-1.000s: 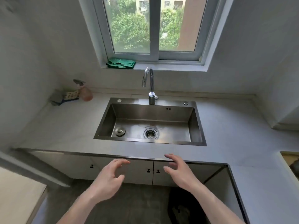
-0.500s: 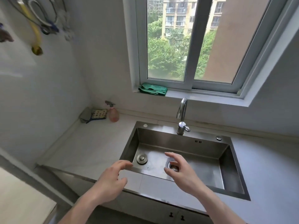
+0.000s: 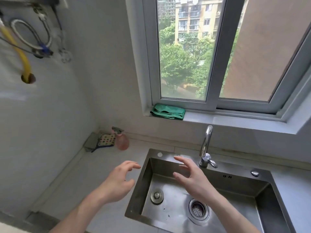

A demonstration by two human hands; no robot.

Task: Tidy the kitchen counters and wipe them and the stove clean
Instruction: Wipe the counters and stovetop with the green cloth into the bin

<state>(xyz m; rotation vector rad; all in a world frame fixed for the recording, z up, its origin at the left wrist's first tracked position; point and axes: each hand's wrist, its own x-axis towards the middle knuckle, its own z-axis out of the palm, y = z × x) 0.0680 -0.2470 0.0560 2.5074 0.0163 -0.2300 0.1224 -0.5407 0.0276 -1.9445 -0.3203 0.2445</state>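
Both hands, left hand [image 3: 116, 184] and right hand [image 3: 193, 179], hover with fingers loosely spread, empty, over grey counter [image 3: 101, 169] and steel sink [image 3: 239, 185].

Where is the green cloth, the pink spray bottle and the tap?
green cloth [image 3: 168, 113], head view, middle of folded top.
pink spray bottle [image 3: 122, 142], head view, its body.
tap [image 3: 206, 142], head view, curved spout.
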